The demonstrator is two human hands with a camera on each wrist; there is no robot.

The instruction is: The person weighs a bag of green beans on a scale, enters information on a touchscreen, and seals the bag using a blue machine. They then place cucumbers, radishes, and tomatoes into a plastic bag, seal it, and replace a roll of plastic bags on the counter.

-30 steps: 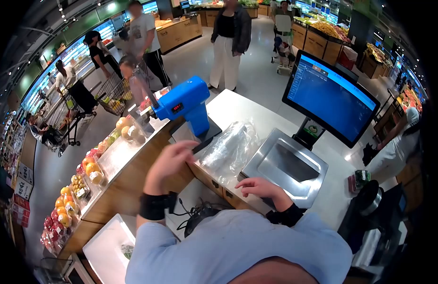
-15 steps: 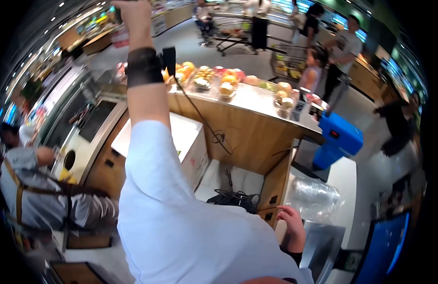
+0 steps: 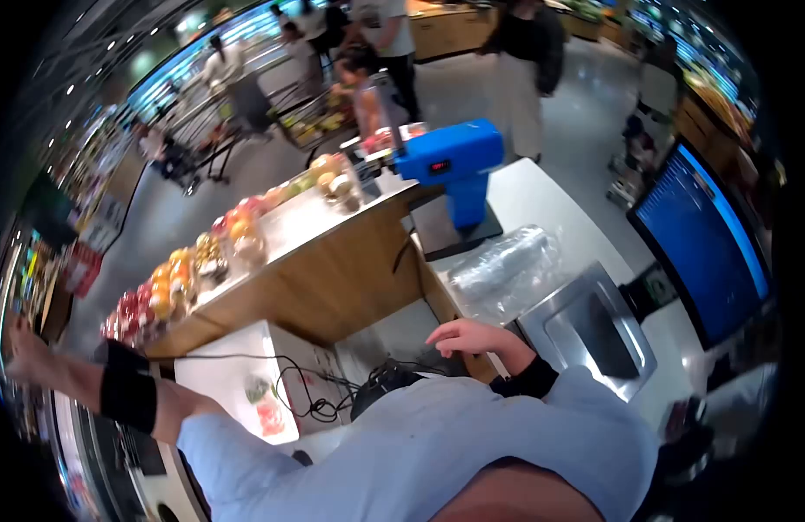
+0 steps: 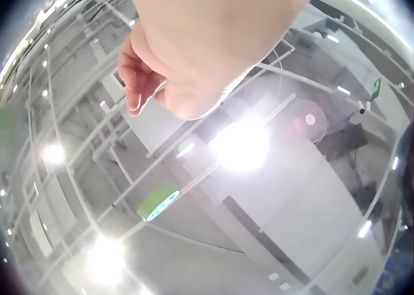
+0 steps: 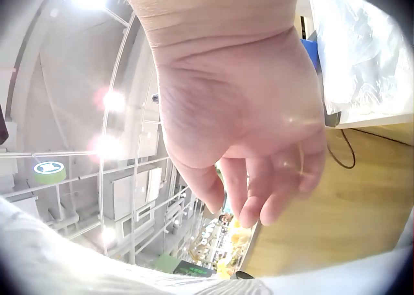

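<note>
My left hand (image 3: 21,346) is stretched far out to the left, away from the counter, with a black band on the wrist. In the left wrist view the left hand (image 4: 169,68) has loosely curled fingers and holds nothing, with only ceiling behind it. My right hand (image 3: 466,335) rests with relaxed fingers on the wooden counter edge, just in front of a roll of clear plastic bags (image 3: 505,266) and beside the steel scale pan (image 3: 594,326). Seen from the right wrist, the right hand (image 5: 259,178) is empty, its fingers hanging loose.
A blue label machine (image 3: 454,161) stands on the white counter behind the bags. A blue touch screen (image 3: 707,244) rises at the right. Packed fruit (image 3: 202,257) lines the steel shelf. A white box (image 3: 246,391) and cables (image 3: 376,383) lie below. Shoppers with carts stand beyond.
My left arm, at the blue machine, rose high overhead and now reaches low and far to the left. The head view swung left and back. My right hand stayed at the counter edge.
</note>
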